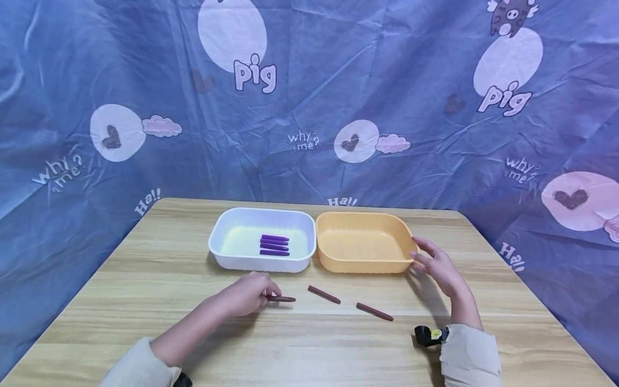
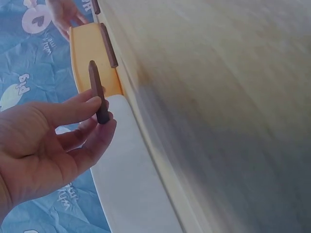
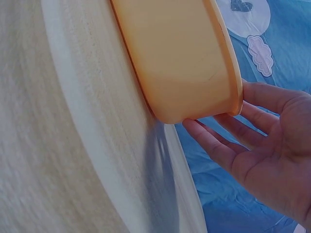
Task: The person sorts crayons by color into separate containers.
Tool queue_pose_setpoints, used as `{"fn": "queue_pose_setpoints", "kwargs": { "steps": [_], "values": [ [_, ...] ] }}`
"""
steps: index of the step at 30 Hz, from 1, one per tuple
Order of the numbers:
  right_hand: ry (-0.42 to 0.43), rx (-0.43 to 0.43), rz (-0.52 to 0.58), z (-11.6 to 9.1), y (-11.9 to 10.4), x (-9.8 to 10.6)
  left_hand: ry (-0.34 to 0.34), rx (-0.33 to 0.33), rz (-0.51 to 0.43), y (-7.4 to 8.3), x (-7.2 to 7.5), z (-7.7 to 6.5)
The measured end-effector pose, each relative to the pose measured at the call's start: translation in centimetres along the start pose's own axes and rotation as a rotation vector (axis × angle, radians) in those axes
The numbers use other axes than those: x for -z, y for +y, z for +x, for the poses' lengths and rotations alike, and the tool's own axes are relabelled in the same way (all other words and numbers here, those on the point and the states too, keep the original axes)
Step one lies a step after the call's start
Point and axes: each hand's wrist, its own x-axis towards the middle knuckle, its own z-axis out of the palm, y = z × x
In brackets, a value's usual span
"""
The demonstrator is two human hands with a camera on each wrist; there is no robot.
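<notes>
My left hand [image 1: 249,294] pinches a brown crayon [image 2: 97,92] between thumb and fingers, low in front of the white bin [image 1: 263,263]. To the right of it lie two more brown crayons [image 1: 324,294], both slanted on the table. Several purple crayons [image 1: 274,252] rest side by side inside the white bin. At the right end of the yellow bin [image 1: 365,266], my right hand [image 1: 439,269] holds the rim and outer wall with thumb and fingertips. The right wrist view shows those fingers [image 3: 211,143] against the yellow wall.
Both bins stand next to each other toward the back of the wooden table [image 1: 309,349]. Behind the table hangs a blue printed cloth [image 1: 309,97]. A black wrist device [image 1: 427,336] sits at the right sleeve.
</notes>
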Motion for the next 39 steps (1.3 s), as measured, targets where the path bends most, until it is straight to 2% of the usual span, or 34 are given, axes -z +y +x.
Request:
{"fn": "queue_pose_setpoints", "kwargs": {
  "steps": [7, 18, 29, 39],
  "values": [
    [-0.001, -0.009, -0.005, 0.1, 0.1, -0.1, 0.025, 0.066, -0.029, 0.4, 0.4, 0.6],
    [-0.006, -0.013, 0.0, 0.0, 0.0, -0.1, 0.06, 0.056, -0.004, 1.2, 1.1, 2.1],
    [-0.002, -0.018, 0.032, -0.1, 0.1, 0.1, 0.085, 0.071, -0.038, 1.7, 1.8, 4.7],
    [-0.004, -0.021, 0.134, 0.1, 0.6, 0.0, 0.125, 0.099, -0.024, 1.6, 2.5, 7.0]
  ]
}}
